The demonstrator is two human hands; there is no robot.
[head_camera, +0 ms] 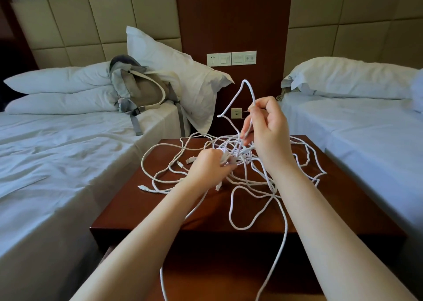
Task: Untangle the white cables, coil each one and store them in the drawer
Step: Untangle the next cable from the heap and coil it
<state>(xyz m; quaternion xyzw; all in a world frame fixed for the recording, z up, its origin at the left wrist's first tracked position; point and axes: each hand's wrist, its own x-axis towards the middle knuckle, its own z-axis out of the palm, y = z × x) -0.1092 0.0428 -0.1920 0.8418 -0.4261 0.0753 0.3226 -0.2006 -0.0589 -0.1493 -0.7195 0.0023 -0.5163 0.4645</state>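
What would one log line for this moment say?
stage: untangling | left hand: gripping knot of white cables | right hand: lifting one strand | nightstand: tangle uncoiled

Glossy dark wood nightstand, matt white braided-looking cables, creased white cloth bedsheet

2 white-sheeted beds flank a dark wood desk, beige padded wall panels behind, switch plate on brown wood panel.

left hand hides the knot's middle; two white cables run off the bottom edge
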